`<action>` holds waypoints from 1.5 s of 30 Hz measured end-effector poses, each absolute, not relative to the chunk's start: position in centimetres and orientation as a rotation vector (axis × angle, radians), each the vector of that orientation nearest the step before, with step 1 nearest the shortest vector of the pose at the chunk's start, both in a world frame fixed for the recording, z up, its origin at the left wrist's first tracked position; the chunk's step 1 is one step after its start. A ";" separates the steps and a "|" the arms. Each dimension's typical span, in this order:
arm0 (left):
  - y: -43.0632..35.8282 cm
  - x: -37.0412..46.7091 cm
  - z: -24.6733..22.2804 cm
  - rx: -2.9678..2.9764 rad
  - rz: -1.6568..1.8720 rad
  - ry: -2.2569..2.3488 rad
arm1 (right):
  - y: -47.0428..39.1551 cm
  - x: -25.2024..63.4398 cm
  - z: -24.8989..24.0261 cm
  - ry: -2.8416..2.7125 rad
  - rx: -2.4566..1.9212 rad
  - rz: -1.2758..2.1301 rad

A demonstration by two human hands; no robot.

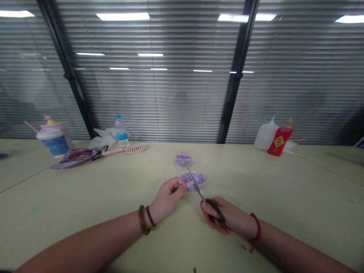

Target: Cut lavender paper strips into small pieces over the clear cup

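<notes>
Scissors [215,210] with black handles are gripped in my right hand [223,214], their slim metal blades slightly parted and pointing up and left. My left hand [167,195] is closed in a pinch on a narrow light purple strip [189,184], which reaches right to the blades. Just behind both hands, a clear shallow bowl [204,182] holds small purple pieces. Farther back stands a second clear bowl [183,162], also with purple bits in it. The blades and the strip overlap the nearer bowl in the head view, so whether the strip is cut cannot be told.
On the pale table [284,197], a pink hairbrush [135,149], a water bottle [121,132], a blue cup [55,143] and a purple packet [75,157] stand or lie at left. A red bottle [280,140] and a white squeeze bottle [265,134] stand back right, before a blind-covered glass wall.
</notes>
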State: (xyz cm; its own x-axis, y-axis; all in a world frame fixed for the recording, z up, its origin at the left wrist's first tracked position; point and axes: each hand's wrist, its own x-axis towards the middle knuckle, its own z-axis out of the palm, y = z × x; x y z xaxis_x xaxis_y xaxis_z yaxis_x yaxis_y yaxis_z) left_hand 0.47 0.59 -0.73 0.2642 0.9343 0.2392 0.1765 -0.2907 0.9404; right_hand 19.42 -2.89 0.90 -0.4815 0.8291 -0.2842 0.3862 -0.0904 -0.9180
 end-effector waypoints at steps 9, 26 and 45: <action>0.9 0.2 -0.5 1.656 1.134 1.108 | -2.4 19.7 -0.2 -1.676 -1.306 1.507; 0.1 1.1 -0.3 1.602 1.171 1.177 | -2.8 19.5 0.1 -1.923 -1.240 1.548; 0.2 0.9 -0.2 1.606 1.142 1.156 | -2.8 19.4 0.3 -1.833 -1.292 1.557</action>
State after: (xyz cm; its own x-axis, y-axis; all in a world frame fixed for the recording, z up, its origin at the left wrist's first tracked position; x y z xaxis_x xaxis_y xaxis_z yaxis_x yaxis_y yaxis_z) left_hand 0.91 0.22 -0.21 0.1630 0.9664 0.1986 0.2105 -0.2307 0.9500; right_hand 19.36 -2.81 0.28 -0.4872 0.8370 -0.2489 0.3807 -0.0529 -0.9232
